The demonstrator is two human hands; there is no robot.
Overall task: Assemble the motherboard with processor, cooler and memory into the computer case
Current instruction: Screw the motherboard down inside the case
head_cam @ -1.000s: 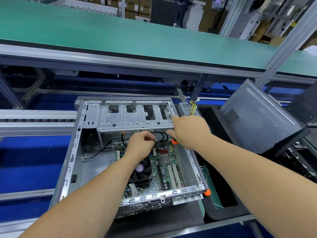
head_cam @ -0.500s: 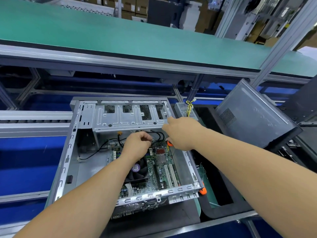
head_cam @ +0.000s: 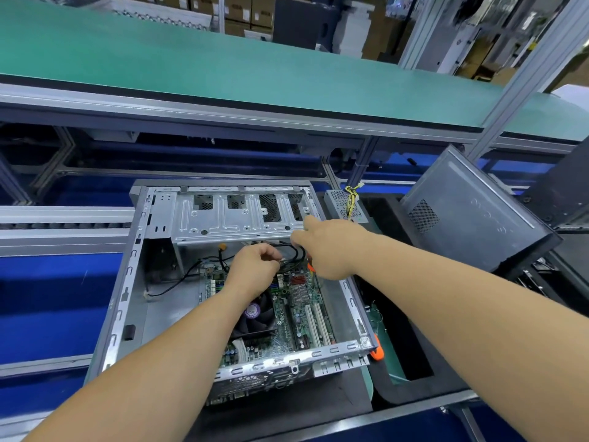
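Conveyor: green belt ran across the far side, above the bench.
Case: open metal computer case lay flat in front of the person.
Side panel: dark panel leaned tilted, right of the case.
Motherboard: sat inside the case (black fan cooler mounted on it).
Left hand: fingers curled, pinching black cables near the drive bay.
Right hand: reached over the same cables; its grip could not be told.
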